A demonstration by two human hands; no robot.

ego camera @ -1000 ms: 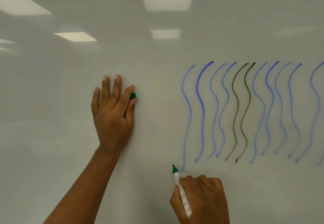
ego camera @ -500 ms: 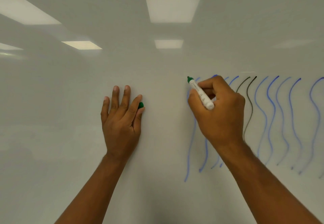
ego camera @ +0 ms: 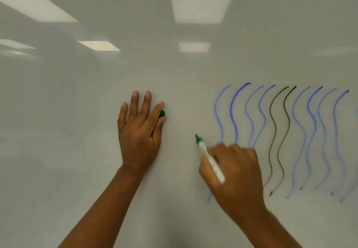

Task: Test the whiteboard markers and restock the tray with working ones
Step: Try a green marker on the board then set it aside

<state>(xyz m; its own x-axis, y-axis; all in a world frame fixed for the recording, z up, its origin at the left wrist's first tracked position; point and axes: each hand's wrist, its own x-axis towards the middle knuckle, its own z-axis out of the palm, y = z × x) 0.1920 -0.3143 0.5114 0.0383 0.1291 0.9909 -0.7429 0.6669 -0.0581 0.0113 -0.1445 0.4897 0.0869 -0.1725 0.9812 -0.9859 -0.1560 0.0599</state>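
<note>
My right hand (ego camera: 234, 172) grips a white marker with a green tip (ego camera: 210, 159), its tip touching the whiteboard (ego camera: 77, 112) just left of the wavy test lines. No green trace shows on the board where the tip has passed. My left hand (ego camera: 139, 129) lies flat against the board with straight fingers, and pinches the marker's green cap (ego camera: 162, 113) between thumb and forefinger. Several blue wavy lines (ego camera: 233, 112) and two black ones (ego camera: 279, 137) run down the board's right side. No tray is in view.
The whiteboard fills the whole view and mirrors ceiling light panels (ego camera: 200, 6) near the top. Its left half carries no marks.
My right hand rose with the marker from the bottom of the lines to their top, then came down again to mid height, leaving no visible green line. The left hand stayed put.
</note>
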